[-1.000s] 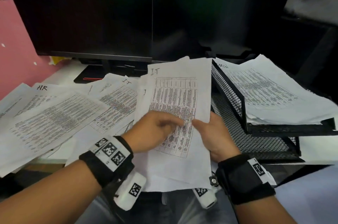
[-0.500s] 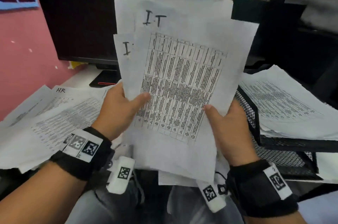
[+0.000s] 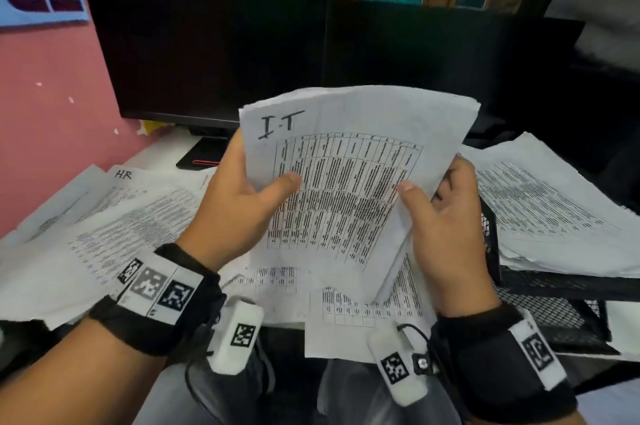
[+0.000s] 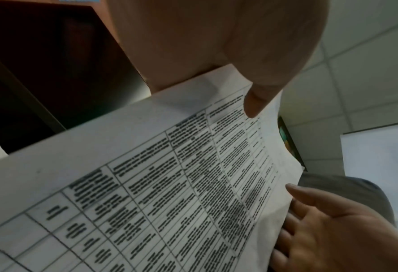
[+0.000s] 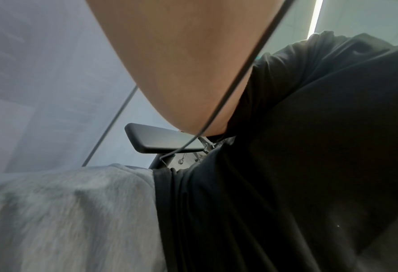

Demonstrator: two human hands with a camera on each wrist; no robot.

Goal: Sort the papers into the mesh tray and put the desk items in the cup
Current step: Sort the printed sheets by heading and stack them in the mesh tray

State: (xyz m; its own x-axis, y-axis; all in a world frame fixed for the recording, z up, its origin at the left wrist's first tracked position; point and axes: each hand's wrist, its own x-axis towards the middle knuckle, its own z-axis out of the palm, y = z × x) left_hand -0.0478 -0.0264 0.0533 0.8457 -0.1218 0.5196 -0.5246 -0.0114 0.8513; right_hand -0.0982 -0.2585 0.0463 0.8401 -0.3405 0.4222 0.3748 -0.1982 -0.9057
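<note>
I hold a stack of printed sheets marked "IT" (image 3: 346, 182) upright over the desk, bowed between both hands. My left hand (image 3: 242, 202) grips its left edge, thumb on the front. My right hand (image 3: 436, 216) holds the right edge, thumb on the print and fingers behind. In the left wrist view the IT sheets (image 4: 170, 184) fill the frame, with my left thumb (image 4: 256, 103) on them and my right hand (image 4: 333, 230) at the lower right. The black mesh tray (image 3: 554, 286) stands at the right with papers (image 3: 540, 202) on its upper tier. The right wrist view shows only my forearm and clothes.
Loose sheets, one marked "HR" (image 3: 121, 216), spread over the desk's left half, and more sheets (image 3: 346, 306) lie under my hands. Two dark monitors (image 3: 277, 53) stand behind. A pink wall (image 3: 52, 95) closes the left. No cup shows.
Both hands took the IT sheets from flat on the desk and raised them upright. Since half a second ago the stack has come lower and its sheets now line up, bowed.
</note>
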